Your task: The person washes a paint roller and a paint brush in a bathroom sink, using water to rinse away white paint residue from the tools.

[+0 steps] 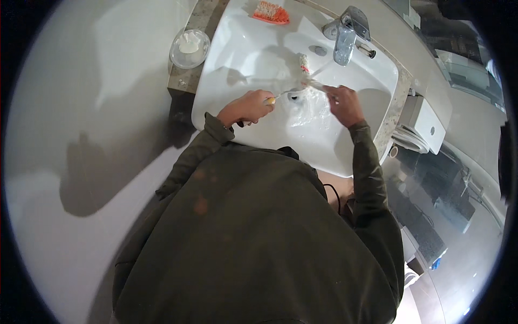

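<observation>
Both hands are over a white washbasin (pixel 216 97). My left hand (pixel 251 107) is closed around a handle with a yellow end. A thin metal rod runs from it to a fuzzy white and red head (pixel 304 63); it looks like a small paint roller. My right hand (pixel 344 103) grips the pale handle of a brush (pixel 318 86), its far end against or very near the rod and fuzzy head. Motion blurs where they meet, so I cannot tell the exact contact. Water and splashes lie below them, around the drain hole (pixel 294 97).
A chrome tap (pixel 345 43) rises at the basin's back right. An orange scrub brush (pixel 272 13) with whitish bristles lies at the back left. On the stone counter (pixel 186 81) at left sits a clear round dish (pixel 190 48) holding something white. A white box (pixel 429 124) is at right.
</observation>
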A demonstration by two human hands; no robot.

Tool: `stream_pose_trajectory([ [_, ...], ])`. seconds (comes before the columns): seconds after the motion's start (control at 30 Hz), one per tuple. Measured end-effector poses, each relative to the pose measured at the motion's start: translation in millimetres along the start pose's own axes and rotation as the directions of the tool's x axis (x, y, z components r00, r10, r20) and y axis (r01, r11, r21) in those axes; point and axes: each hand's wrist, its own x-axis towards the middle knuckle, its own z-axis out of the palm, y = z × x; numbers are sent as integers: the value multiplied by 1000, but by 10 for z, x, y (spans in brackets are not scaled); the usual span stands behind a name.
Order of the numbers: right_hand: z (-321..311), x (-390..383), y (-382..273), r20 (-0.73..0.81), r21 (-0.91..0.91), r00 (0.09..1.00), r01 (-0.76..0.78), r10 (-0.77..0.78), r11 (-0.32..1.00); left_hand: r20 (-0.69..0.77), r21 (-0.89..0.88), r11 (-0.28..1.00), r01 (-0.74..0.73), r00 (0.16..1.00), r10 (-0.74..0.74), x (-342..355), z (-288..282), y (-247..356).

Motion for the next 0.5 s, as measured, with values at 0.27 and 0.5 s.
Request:
stream_pose_trajectory([
  [0.27, 59, -5, -118, -13, -29, 1000, 2, -3, 1000, 23, 1, 1000, -12, 1000, 12, -22, -15, 48],
  [0.5, -18, 60, -240, 18, -4, 999, 28, -28, 1000, 5, 14, 1000, -26, 1000, 26, -6, -2, -12],
])
